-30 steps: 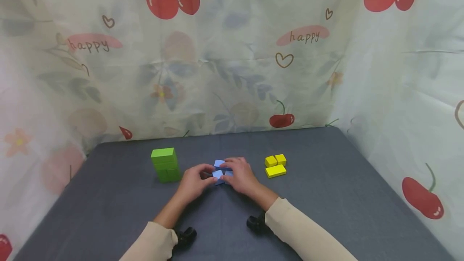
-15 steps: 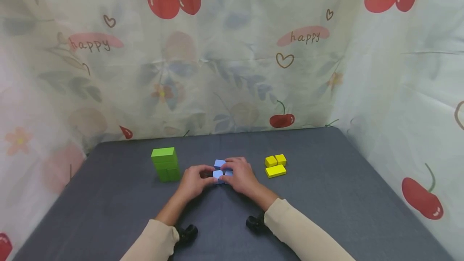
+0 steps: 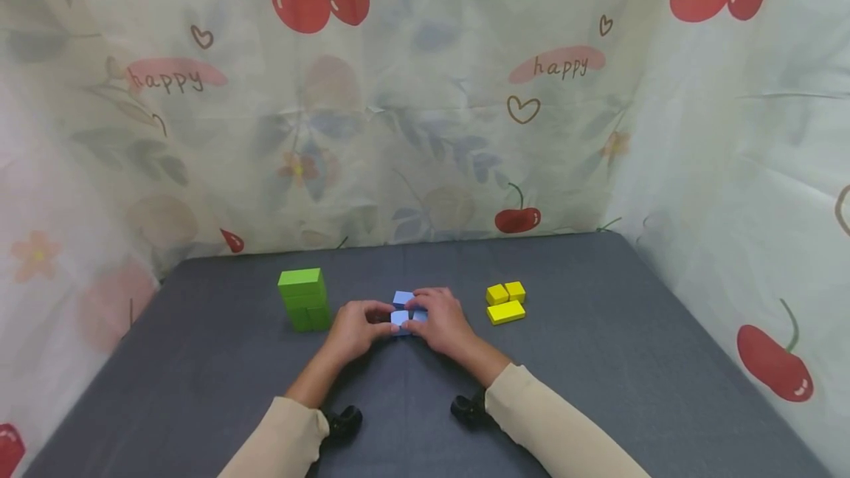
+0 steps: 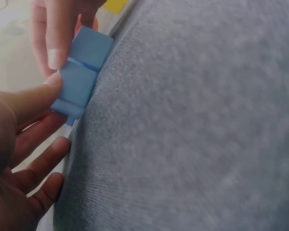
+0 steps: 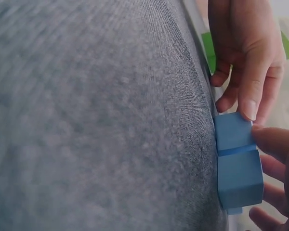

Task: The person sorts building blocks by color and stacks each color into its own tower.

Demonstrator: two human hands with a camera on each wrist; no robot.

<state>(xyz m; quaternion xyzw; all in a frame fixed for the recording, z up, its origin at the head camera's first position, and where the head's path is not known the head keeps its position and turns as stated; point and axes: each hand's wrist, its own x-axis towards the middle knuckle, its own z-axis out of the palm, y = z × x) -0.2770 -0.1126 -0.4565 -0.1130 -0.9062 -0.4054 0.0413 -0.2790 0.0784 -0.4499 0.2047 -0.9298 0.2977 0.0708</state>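
Note:
Two light-blue cubes stand side by side on the dark cloth: a left cube (image 3: pixel 399 319) and a right cube (image 5: pixel 240 178). Behind them lies another blue block (image 3: pixel 402 299), its right part covered by fingers. My left hand (image 3: pixel 354 330) pinches the left cube, thumb on its near side and fingers at its left. Over the right cube and the rear block arches my right hand (image 3: pixel 441 321), fingers curled; its thumb touches the left cube near the seam. In the right wrist view, a narrow gap shows between the cubes.
A stack of green blocks (image 3: pixel 304 301) stands to the left. On the right lie two small yellow cubes (image 3: pixel 514 291) and a longer yellow block (image 3: pixel 506 313). Patterned curtains (image 3: pixel 425 131) enclose the back and sides of the dark cloth-covered table (image 3: pixel 598 330).
The left blue cube has turned from a skewed position to sit squarer with the right cube and rear block. Both hands have stayed nearly in place.

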